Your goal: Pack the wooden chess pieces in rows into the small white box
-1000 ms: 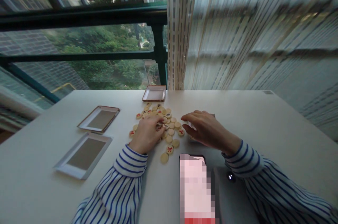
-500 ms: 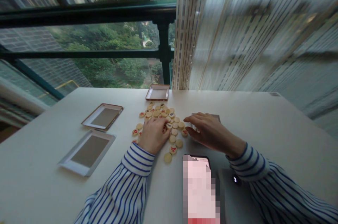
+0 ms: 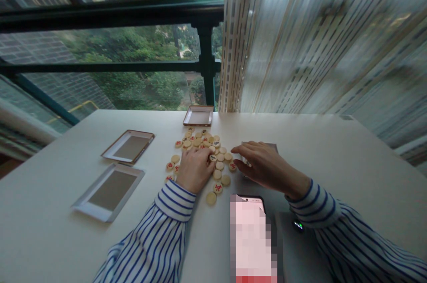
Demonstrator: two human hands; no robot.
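A spread of round, cream-coloured Chinese chess pieces [image 3: 197,142] lies in the middle of the table, some marked in red or black, others blank side up. My left hand [image 3: 195,168] rests among them, thumb and fingertips closed on a black-marked Chinese chess piece [image 3: 212,158]. To the right, my right hand [image 3: 263,165] hovers over a shallow grey tray [image 3: 274,147], its fingers stretched out and the thumb apart. Beneath that hand a marked piece or two shows in the tray; the palm hides most of it. Near the right fingertips sits a red-marked piece [image 3: 232,166].
A brown-rimmed tray [image 3: 198,124] stands at the far edge of the white table [image 3: 160,247]. Two more shallow trays, one brown-rimmed [image 3: 128,162] and one grey [image 3: 107,219], lie at left. A phone [image 3: 255,238] and a dark round device [image 3: 298,225] are in front.
Both hands hold nearly the same positions and the pieces stay put. The view has shifted very slightly, and the small light on the round device has turned from white to green.
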